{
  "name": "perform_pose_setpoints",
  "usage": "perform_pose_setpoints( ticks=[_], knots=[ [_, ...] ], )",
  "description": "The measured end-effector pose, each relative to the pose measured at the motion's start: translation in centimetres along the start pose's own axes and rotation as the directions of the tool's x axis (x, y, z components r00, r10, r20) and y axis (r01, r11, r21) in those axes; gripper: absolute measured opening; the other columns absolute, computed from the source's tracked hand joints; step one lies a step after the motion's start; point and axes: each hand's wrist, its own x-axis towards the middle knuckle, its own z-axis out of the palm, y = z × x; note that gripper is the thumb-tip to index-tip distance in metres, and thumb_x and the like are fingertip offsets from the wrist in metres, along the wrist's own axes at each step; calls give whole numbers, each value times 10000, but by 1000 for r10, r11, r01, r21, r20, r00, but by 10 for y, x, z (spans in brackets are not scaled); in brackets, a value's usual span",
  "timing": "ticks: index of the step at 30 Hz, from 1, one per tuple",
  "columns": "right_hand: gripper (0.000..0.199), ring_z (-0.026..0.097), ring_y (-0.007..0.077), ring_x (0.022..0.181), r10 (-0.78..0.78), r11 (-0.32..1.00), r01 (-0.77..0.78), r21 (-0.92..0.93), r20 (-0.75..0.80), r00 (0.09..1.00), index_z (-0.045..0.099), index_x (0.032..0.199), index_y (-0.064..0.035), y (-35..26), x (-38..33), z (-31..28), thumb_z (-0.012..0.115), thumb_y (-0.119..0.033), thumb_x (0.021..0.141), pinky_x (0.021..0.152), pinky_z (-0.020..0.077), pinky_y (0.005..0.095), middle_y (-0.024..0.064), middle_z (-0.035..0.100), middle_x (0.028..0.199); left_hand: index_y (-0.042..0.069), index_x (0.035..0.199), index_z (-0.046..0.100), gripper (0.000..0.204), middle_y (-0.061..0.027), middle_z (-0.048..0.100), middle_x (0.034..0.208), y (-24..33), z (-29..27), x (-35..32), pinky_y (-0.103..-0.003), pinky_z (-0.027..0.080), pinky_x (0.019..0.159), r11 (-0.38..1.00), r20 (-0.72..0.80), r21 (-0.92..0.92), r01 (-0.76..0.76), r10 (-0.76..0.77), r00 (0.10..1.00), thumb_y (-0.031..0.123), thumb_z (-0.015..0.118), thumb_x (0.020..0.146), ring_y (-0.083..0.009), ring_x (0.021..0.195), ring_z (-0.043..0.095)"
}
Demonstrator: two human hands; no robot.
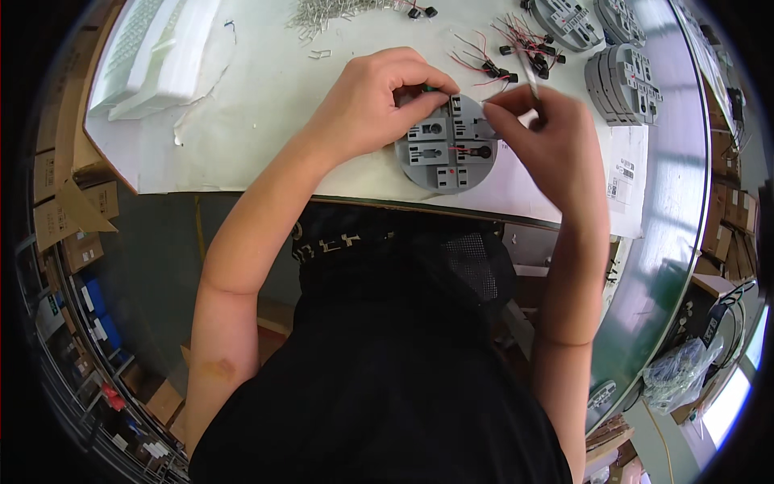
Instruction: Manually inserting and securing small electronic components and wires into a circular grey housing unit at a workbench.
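Grey disc (456, 179): my landmark; between my two hands, with the near edge of the white tabletop (258, 89) just on my side of it. Small raised blocks and slots across its face.
Left hand (379, 101): at the disc's far-left rim, thumb and forefinger brought close together. Could not tell whether they pinched the rim or some small part.
Right hand (552, 137): at the disc's far-right rim, apart from the left, thumb and forefinger tips near each other, others curled. Blurred; contents of the pinch not clear.
Slender pale tool (530, 77): beyond the disc to the right, running to the right fingers; gripped or merely behind them, could not tell.
Black piece with red leads (480, 152): on the right half of the disc.
Wired parts (542, 63): heaped beyond the disc, to its right.
Metal clips (322, 16): piled beyond the disc, to its left.
Other grey discs (625, 85): stacked right of the landmark disc.
Handling, my judgement: best to brace the disc with the left while the right did the fine work, press straight rather than sideways, and keep the thin red leads out from under the fingertips.
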Motion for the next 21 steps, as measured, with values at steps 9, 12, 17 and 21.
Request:
perform_pose_setpoints(
  ticks=[9, 12, 17, 21],
  knots=[
    [187, 548, 41, 611, 168, 972, -96, -213, 354, 920, 699, 800, 24, -19, 50, 4, 772, -140, 853, 533, 420, 244, -1, 652, 697, 53, 1056, 829, 158, -49, 713, 874, 3, 3, -3, -281, 531, 650, 997, -79, 73, -30, 36, 996, 51, 790, 903, -136, 697, 653],
    [212, 543, 42, 590, 170, 971, -91, -222, 369, 914, 668, 782, -6, -19, 54, 6, 789, -166, 847, 509, 412, 238, -21, 607, 667, 49, 1050, 829, 161, -62, 724, 876, 1, 5, -3, -296, 547, 659, 994, -110, 74, -77, 84, 990, 46, 790, 893, -157, 704, 674],
    [208, 538, 47, 574, 275, 960, -231, -156, 388, 880, 666, 797, -27, -20, 52, 1, 785, -186, 858, 507, 419, 233, -32, 582, 646, 42, 1051, 828, 166, -83, 743, 903, -2, 6, -3, -314, 570, 680, 992, -106, 77, -99, 107, 989, 45, 790, 889, -181, 730, 705],
    [209, 527, 51, 553, 294, 956, -274, -108, 406, 865, 651, 795, -50, -15, 50, 1, 777, -200, 868, 496, 416, 234, -33, 574, 640, 39, 1031, 829, 156, -108, 752, 917, -2, 6, -3, -341, 584, 712, 994, -107, 63, -84, 91, 990, 60, 788, 882, -234, 765, 723]
  ],
)
